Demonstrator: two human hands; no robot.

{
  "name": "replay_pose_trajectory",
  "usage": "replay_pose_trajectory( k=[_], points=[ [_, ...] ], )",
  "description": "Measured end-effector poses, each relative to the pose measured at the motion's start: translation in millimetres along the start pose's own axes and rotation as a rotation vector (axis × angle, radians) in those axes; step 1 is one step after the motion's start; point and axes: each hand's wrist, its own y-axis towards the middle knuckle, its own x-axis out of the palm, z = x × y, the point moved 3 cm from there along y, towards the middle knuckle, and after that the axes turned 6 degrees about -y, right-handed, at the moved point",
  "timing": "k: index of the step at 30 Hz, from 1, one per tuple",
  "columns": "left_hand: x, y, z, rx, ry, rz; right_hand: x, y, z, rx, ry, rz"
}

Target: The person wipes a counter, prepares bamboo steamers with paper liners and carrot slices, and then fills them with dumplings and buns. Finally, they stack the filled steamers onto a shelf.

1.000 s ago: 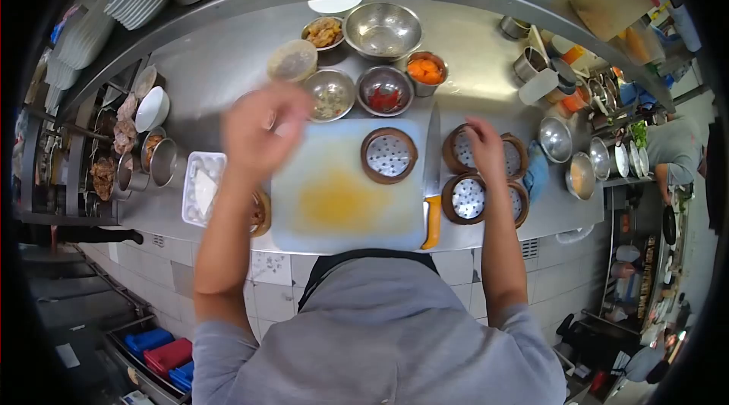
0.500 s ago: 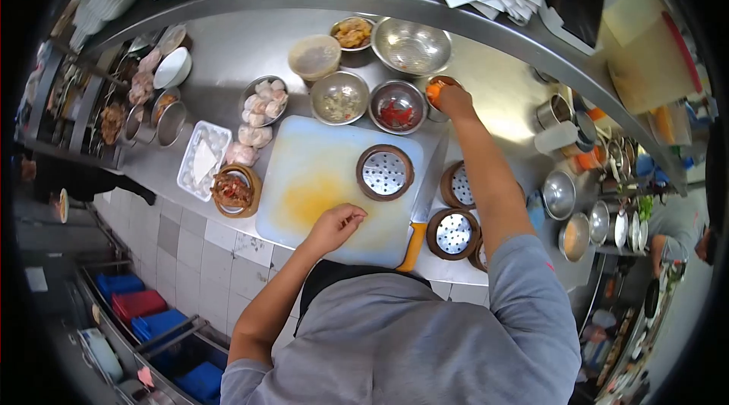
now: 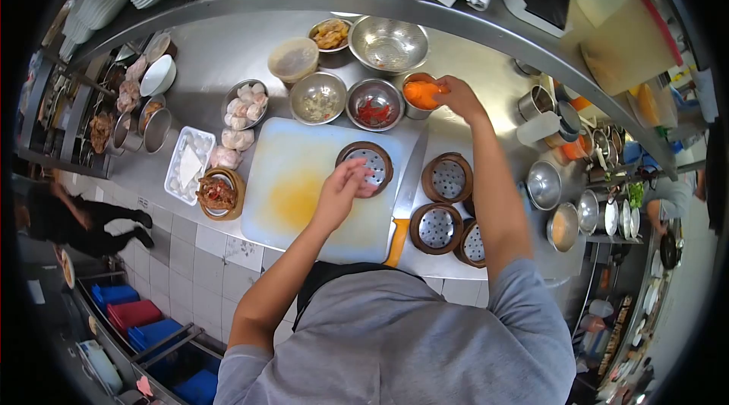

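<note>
My right hand [image 3: 462, 99] is at the rim of a small metal cup [image 3: 418, 111], its fingers closed on orange slices [image 3: 425, 93] that look like carrot. My left hand [image 3: 341, 194] is slightly blurred, with fingers apart and nothing seen in it. It hovers at the near-left side of a small round steamer basket [image 3: 374, 164] with a perforated metal plate inside, partly covering it. This basket sits on the white cutting board [image 3: 296, 147], which has a yellow stain. A cleaver-like knife with a yellow handle [image 3: 396, 242] lies along the board's right edge.
More steamer baskets [image 3: 436, 228] stand right of the knife. Behind the board are bowls of red strips [image 3: 373, 113] and chopped bits [image 3: 319, 99]. A filled basket [image 3: 220, 194] and a white tray [image 3: 189, 165] lie left. A metal shelf [image 3: 304, 6] overhangs the back.
My left hand has moved up and right to the basket on the board, its fingers opening. My right hand has drawn back slightly from the cup, exposing the orange slices. The camera view has shifted.
</note>
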Motion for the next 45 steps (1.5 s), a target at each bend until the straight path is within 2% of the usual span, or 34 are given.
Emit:
replay_pose_trajectory(
  k=[3,5,6,7,9,11,13,14,18,21,23,27,28,31,32,35,36,39,40,41,45],
  points=[
    [50.9,30.8,11.7,-0.178,-0.467,0.007,8.8,-77.6,-32.7,-0.195,0.148,0.213],
    [76.4,48.4,6.3,-0.324,-0.614,-0.014,29.8,-133.1,-56.2,-0.179,0.17,0.207],
    [87.9,52.5,-0.2,-0.409,-0.682,-0.028,43.5,-159.6,-66.5,-0.192,0.052,0.186],
    [91.5,55.9,-14.9,-0.458,-0.654,-0.103,51.6,-183.9,-69.3,-0.199,-0.066,0.162],
    [87.1,59.6,-52.0,-0.557,-0.595,-0.254,51.8,-227.3,-60.2,-0.242,0.048,0.215],
    [95.3,50.3,-60.7,-0.618,-0.536,-0.297,47.7,-250.4,-46.6,-0.292,0.132,0.334],
    [106.9,35.5,-57.0,-0.621,-0.405,-0.392,43.6,-273.1,-15.9,0.155,0.232,0.312],
    [111.3,33.7,-61.3,-0.637,-0.366,-0.422,43.3,-280.9,-2.6,0.151,0.277,0.348],
    [124.0,37.1,-77.8,-0.596,-0.031,-0.489,48.1,-290.1,10.1,0.294,0.503,0.208],
    [124.8,40.1,-82.2,-0.595,0.092,-0.528,66.0,-286.7,21.4,0.324,0.673,0.14],
    [120.9,38.4,-80.6,-0.632,0.071,-0.461,70.7,-281.5,21.5,0.338,0.736,0.127],
    [104.3,32.3,-74.6,-0.626,-0.182,-0.348,54.5,-251.3,42.1,0.404,0.324,0.359],
    [99.2,32.9,-74.8,-0.623,-0.213,-0.362,53.4,-238.9,43.8,0.349,0.134,0.3],
    [90.2,33.0,-75.4,-0.629,-0.205,-0.329,62.4,-203.0,41.6,0.225,-0.125,0.194],
    [88.7,33.1,-75.4,-0.616,-0.177,-0.325,65.4,-196.2,40.9,0.23,-0.164,0.209],
    [88.8,38.9,-70.6,-0.581,-0.093,-0.315,64.5,-193.1,42.5,0.13,0.027,0.535],
    [90.0,40.2,-67.8,-0.573,-0.067,-0.31,60.4,-199.6,39.7,0.107,0.063,0.531],
    [96.7,41.8,-68.6,-0.548,0.024,-0.316,55.9,-230.2,14.8,0.301,0.605,0.033],
    [100.3,43.7,-71.0,-0.545,0.071,-0.338,63.1,-234.5,17.4,0.182,0.62,-0.049],
    [104.5,45.7,-73.7,-0.542,0.118,-0.362,64.4,-239.6,17.5,0.207,0.626,-0.125],
    [113.8,52.4,-79.4,-0.478,0.085,-0.367,62.9,-241.3,32.8,0.303,0.592,-0.137]
  ],
)
